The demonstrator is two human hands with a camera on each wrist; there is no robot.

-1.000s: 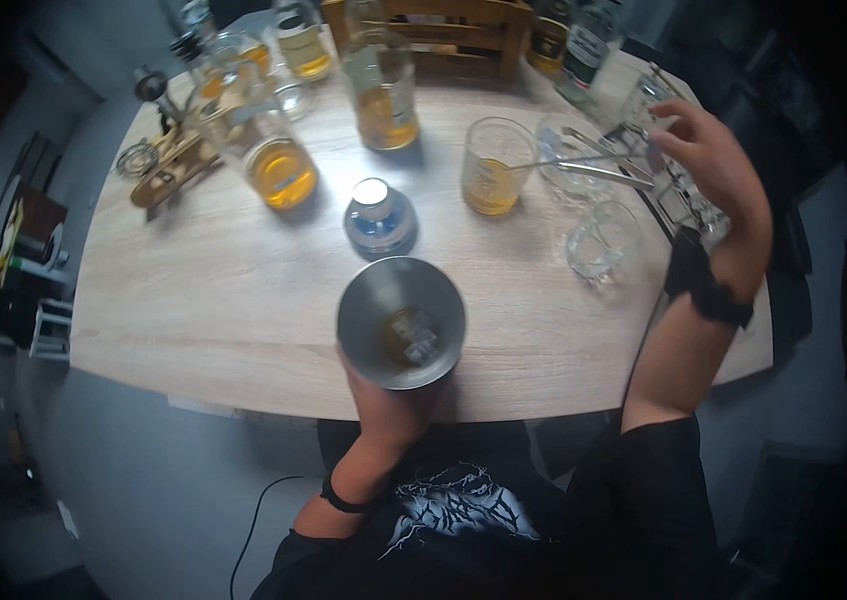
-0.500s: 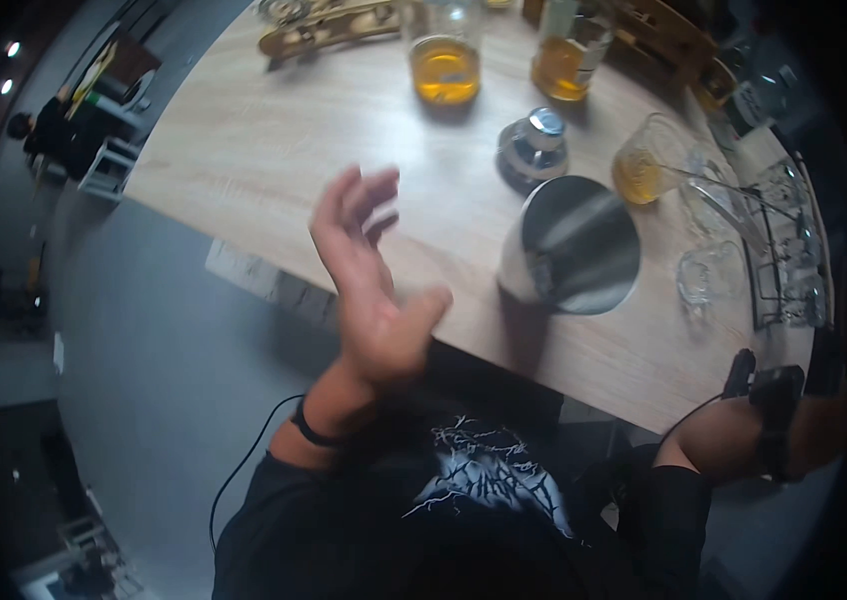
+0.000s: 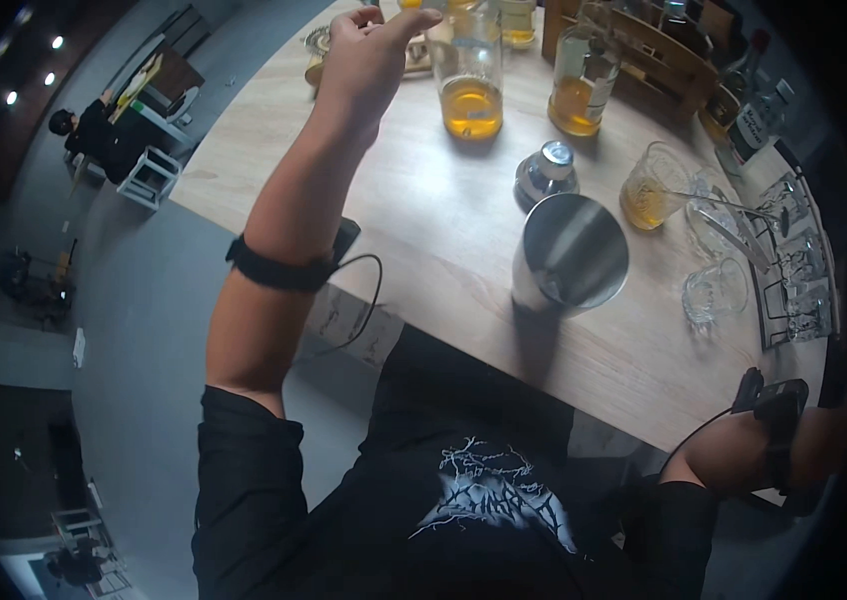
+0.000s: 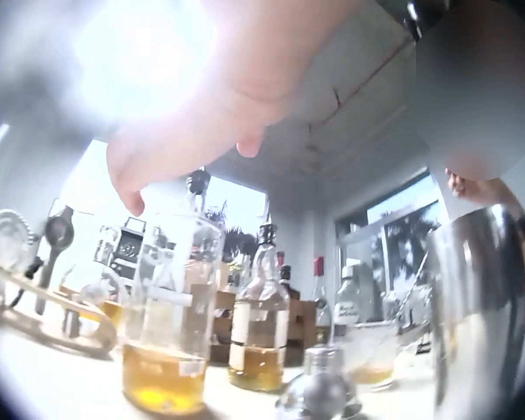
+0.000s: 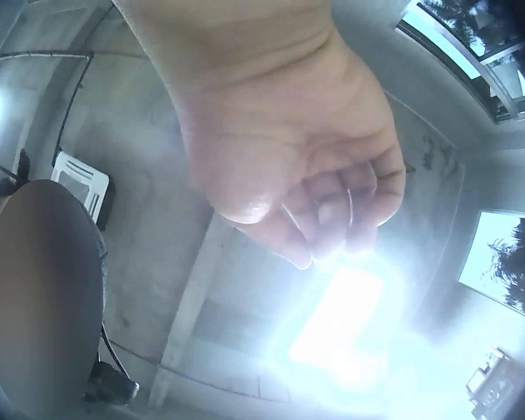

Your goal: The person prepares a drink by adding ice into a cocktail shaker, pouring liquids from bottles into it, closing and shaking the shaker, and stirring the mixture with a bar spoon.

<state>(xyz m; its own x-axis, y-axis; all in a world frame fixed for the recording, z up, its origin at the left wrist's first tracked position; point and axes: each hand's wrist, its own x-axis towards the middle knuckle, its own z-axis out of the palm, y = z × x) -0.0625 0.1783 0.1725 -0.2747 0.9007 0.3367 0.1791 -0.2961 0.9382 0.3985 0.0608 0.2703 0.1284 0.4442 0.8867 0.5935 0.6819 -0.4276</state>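
Observation:
My left hand [image 3: 374, 65] reaches over the far left of the table, thumb and fingers apart, holding nothing. In the left wrist view the hand [image 4: 206, 127] is above a tall glass [image 4: 166, 376] of amber liquid. A metal shaker tin [image 3: 569, 255] stands upright near the front edge, untouched, beside the silver shaker top [image 3: 547, 178]. My right hand [image 5: 297, 157] hangs raised with loosely curled fingers and nothing in them; the head view shows little of it at the dark right edge.
Right of the shaker top are a glass jug [image 3: 647, 203] with amber liquid and a long spoon, tongs [image 3: 739, 238], a clear glass [image 3: 716, 290] and a rack of glasses [image 3: 804, 258]. Bottles [image 3: 584, 85] and a wooden crate [image 3: 652, 48] stand behind.
My left hand has let go of the shaker tin and moved forward and left. My right hand has withdrawn from near the spoon to the right edge. The head view has turned.

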